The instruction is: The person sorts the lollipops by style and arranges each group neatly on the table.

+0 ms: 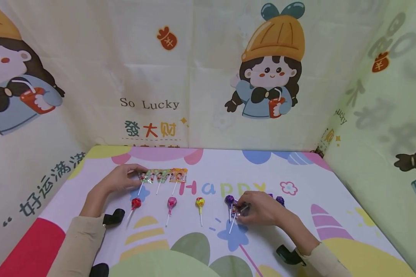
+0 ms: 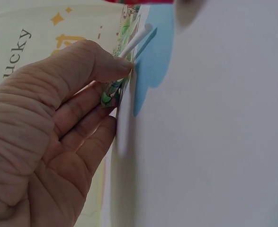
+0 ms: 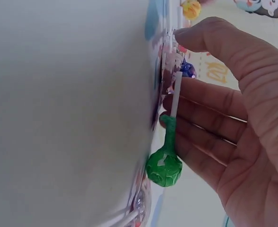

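Note:
At the far left of the row, my left hand (image 1: pixel 124 179) pinches the end of a green-wrapped flat lollipop (image 2: pixel 111 93) between thumb and fingers, its white stick pointing toward me. Beside it lie another green flat lollipop (image 1: pixel 160 175) and an orange one (image 1: pixel 178 175). My right hand (image 1: pixel 263 207) holds a clear-wrapped flat lollipop (image 3: pixel 170 66) by its edges, right next to a round purple lollipop (image 1: pixel 229 200). In the right wrist view, a round green lollipop (image 3: pixel 164 169) sits in front of the fingers; the hand hides it from the head view.
Nearer me, round lollipops lie in a spaced row: red (image 1: pixel 136 203), pink (image 1: pixel 172 202) and yellow (image 1: pixel 200 202). Another purple lollipop (image 1: pixel 280 200) shows behind the right hand. The table has a printed cloth (image 1: pixel 152 246); a patterned curtain (image 1: pixel 208 77) stands behind it.

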`<action>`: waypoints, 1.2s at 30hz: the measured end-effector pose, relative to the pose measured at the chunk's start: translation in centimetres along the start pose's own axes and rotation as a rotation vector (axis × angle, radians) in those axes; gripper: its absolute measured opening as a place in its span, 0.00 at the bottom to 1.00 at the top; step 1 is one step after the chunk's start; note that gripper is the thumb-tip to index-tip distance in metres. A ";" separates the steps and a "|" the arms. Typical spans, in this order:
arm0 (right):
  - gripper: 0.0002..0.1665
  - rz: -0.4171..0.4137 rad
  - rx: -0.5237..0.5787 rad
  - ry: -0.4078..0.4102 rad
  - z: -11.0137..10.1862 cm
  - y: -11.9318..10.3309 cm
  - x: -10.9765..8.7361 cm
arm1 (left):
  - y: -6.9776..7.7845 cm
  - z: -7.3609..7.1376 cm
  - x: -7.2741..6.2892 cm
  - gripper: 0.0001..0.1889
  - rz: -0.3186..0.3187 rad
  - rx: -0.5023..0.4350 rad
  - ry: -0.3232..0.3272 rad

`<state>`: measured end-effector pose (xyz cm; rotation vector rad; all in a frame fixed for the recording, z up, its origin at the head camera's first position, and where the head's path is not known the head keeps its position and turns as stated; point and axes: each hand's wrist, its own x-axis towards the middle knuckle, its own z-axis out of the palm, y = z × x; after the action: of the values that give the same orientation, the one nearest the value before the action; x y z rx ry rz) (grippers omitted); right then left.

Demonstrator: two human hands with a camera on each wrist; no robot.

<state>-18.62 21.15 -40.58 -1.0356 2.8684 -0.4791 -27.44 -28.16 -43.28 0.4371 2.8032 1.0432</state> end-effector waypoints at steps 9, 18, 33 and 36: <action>0.08 -0.049 0.020 0.062 0.0 0.5 -1.5 | 0.1 0.1 0.0 0.24 0.005 0.001 0.000; 0.12 -0.061 0.033 0.087 0.1 0.7 -2.1 | 0.2 -0.1 -0.1 0.24 0.004 -0.015 -0.002; 0.27 0.021 -0.128 0.047 0.8 -0.7 -0.8 | 0.1 0.2 0.2 0.25 0.002 -0.004 0.006; 0.26 0.002 -0.141 0.039 0.7 -0.8 -0.2 | -0.1 0.1 0.2 0.24 -0.001 -0.002 0.007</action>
<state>-17.83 20.47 -41.00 -1.0539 2.9739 -0.3043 -27.64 -28.09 -43.43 0.4323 2.8077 1.0487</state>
